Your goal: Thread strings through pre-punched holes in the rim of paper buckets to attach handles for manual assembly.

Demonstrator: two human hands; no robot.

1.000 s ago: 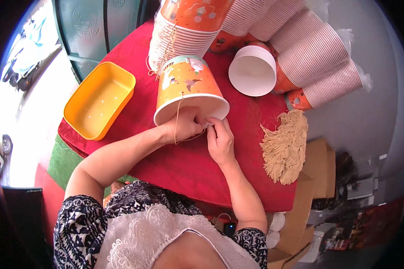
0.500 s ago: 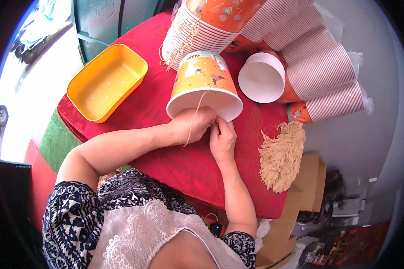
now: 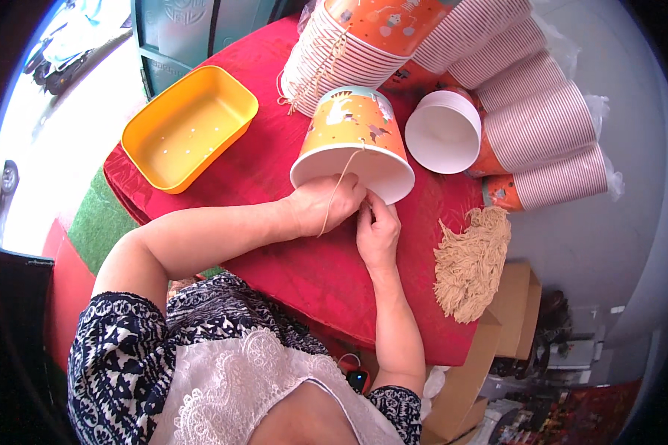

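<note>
An orange paper bucket (image 3: pixel 352 126) with printed figures lies tipped, its white mouth facing me. Through a hole near the upper rim runs a thin beige string (image 3: pixel 341 182), which hangs down across my left hand (image 3: pixel 328 204). That hand is closed at the near side of the mouth, its fingers partly over the opening. My right hand (image 3: pixel 378 231) is closed too, thumb and fingertips pinched against the left fingertips at the lower rim. Whatever the two pinches hold is too small and hidden to make out.
A yellow plastic tub (image 3: pixel 189 182) with small white bits stands left on the red tablecloth (image 3: pixel 289 271). Stacked paper buckets (image 3: pixel 341 70) rise behind, with more stacks (image 3: pixel 545 126) and a white-mouthed bucket (image 3: pixel 444 133) at right. A bundle of beige strings (image 3: pixel 471 267) lies near the right edge.
The whole view has shifted slightly, so everything on the table sits a little farther right. Both hands stay pinched together at the bucket's lower rim.
</note>
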